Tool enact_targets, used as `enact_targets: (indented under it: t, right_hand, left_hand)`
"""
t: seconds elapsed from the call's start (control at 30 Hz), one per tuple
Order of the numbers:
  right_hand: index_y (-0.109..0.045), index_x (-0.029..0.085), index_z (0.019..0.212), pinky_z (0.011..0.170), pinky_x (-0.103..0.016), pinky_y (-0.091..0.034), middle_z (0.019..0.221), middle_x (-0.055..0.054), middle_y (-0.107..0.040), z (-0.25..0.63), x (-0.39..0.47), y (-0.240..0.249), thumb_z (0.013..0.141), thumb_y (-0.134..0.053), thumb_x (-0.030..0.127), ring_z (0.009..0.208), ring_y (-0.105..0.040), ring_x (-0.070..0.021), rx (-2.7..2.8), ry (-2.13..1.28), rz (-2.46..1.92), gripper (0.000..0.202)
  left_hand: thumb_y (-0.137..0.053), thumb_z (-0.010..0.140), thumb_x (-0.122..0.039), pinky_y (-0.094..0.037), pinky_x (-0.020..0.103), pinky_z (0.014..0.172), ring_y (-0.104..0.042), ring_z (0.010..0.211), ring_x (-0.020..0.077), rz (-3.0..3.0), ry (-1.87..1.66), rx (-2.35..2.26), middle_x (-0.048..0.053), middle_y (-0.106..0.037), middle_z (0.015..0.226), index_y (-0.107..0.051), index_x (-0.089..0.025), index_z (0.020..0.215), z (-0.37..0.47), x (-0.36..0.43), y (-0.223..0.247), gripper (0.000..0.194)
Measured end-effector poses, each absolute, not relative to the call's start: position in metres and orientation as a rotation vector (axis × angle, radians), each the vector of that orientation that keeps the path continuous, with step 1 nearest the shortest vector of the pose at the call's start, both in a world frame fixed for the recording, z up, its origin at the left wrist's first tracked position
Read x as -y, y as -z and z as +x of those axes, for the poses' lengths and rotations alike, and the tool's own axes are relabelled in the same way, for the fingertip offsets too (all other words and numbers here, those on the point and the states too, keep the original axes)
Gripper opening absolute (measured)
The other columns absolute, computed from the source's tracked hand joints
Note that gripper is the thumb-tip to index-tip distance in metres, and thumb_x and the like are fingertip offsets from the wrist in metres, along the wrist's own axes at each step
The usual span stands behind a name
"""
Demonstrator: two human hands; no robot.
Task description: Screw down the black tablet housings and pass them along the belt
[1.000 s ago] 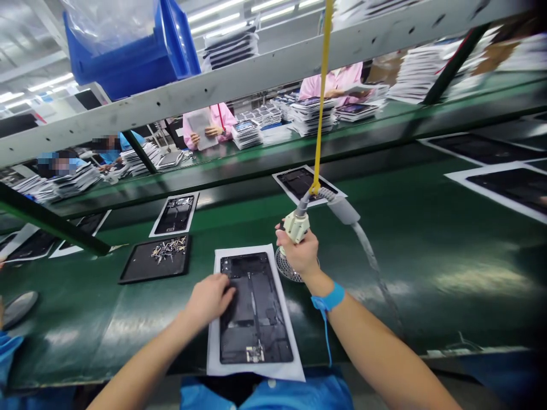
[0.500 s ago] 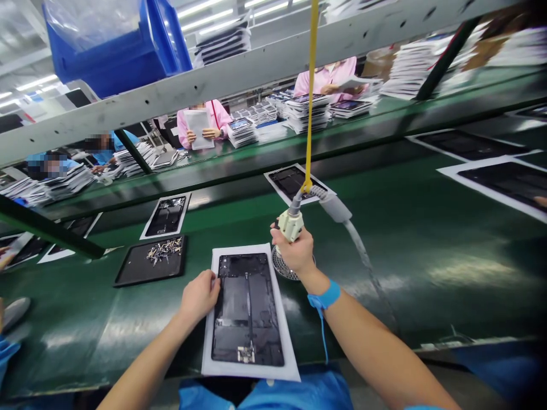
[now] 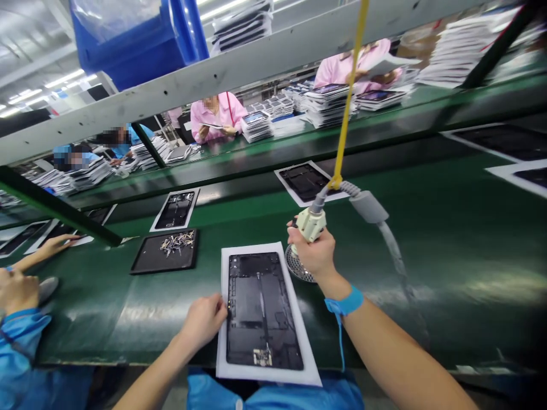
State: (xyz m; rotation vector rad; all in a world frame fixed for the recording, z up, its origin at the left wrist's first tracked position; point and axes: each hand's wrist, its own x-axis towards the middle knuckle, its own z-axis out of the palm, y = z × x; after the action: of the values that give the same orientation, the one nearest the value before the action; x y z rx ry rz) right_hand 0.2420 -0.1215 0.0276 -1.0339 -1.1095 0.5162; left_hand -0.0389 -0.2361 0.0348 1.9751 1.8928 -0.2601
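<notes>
Tool [image 3: 311, 224], one, is clasped by the right hand [image 3: 318, 253]; one tablet [image 3: 265, 310] on one sheet [image 3: 308, 363] is touched by the left hand [image 3: 204, 319], whose grip cannot be told.

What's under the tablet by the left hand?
A white sheet shows along all four edges of the tablet. The sheet's middle is covered, so anything else there can't be seen.
</notes>
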Motion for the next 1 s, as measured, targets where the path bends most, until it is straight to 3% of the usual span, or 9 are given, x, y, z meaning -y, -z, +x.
enact_targets:
  t: [0.2, 0.33, 0.43, 0.6, 0.8, 1.0]
  right_hand:
    - [-0.071, 0.019, 0.096, 0.067, -0.038, -0.062, 0.078, -0.005, -0.077, 0.242, 0.121, -0.029, 0.08, -0.077, 0.046, 0.063, -0.071, -0.0208, 1.083, -0.496, -1.061, 0.032]
    - [-0.071, 0.019, 0.096, 0.066, -0.039, -0.062, 0.079, -0.005, -0.077, 0.242, 0.121, -0.028, 0.08, -0.077, 0.047, 0.063, -0.071, -0.0214, 1.078, -0.487, -1.069, 0.033]
    - [-0.072, 0.019, 0.095, 0.07, -0.041, -0.063, 0.078, -0.005, -0.076, 0.242, 0.121, -0.028, 0.079, -0.077, 0.047, 0.067, -0.073, -0.0232, 1.087, -0.474, -1.077, 0.032]
    - [-0.071, 0.019, 0.097, 0.077, -0.045, -0.063, 0.081, -0.007, -0.077, 0.243, 0.121, -0.028, 0.08, -0.077, 0.045, 0.075, -0.075, -0.0262, 1.104, -0.468, -1.064, 0.032]
    - [-0.071, 0.019, 0.096, 0.076, -0.043, -0.064, 0.079, -0.006, -0.077, 0.244, 0.122, -0.029, 0.081, -0.076, 0.045, 0.074, -0.076, -0.0252, 1.117, -0.471, -1.069, 0.031]
    - [-0.069, 0.02, 0.097, 0.072, -0.04, -0.064, 0.082, -0.006, -0.078, 0.244, 0.122, -0.029, 0.08, -0.077, 0.046, 0.072, -0.076, -0.0241, 1.107, -0.487, -1.059, 0.032]
  left_hand:
    - [-0.05, 0.099, -0.031, -0.043, 0.028, 0.07, -0.071, 0.082, 0.0211, 1.976, 0.105, -1.905, 0.006, -0.076, 0.084, -0.066, -0.022, 0.085, -0.055, 0.217, -0.041, 0.024]
    - [-0.048, 0.101, -0.035, -0.048, 0.028, 0.078, -0.071, 0.09, 0.0212, 1.973, -0.159, -2.194, 0.006, -0.078, 0.095, -0.07, -0.022, 0.095, -0.12, 0.171, -0.059, 0.026]
    - [-0.051, 0.098, -0.03, -0.05, 0.029, 0.085, -0.072, 0.101, 0.0253, 1.892, -0.045, -2.46, 0.01, -0.078, 0.107, -0.072, -0.02, 0.103, -0.174, 0.131, -0.068, 0.024]
    - [-0.051, 0.098, -0.032, -0.051, 0.03, 0.091, -0.072, 0.107, 0.0272, 1.902, 0.042, -2.457, 0.011, -0.079, 0.113, -0.075, -0.02, 0.109, -0.206, 0.098, -0.065, 0.029]
    - [-0.052, 0.096, -0.032, -0.052, 0.034, 0.084, -0.073, 0.103, 0.0323, 1.808, 0.092, -2.494, 0.017, -0.079, 0.106, -0.076, -0.017, 0.097, -0.192, 0.082, -0.061, 0.028]
    - [-0.053, 0.091, -0.03, -0.05, 0.03, 0.073, -0.073, 0.084, 0.027, 1.774, 0.081, -2.454, 0.013, -0.077, 0.082, -0.066, -0.018, 0.069, -0.195, 0.078, -0.077, 0.028]
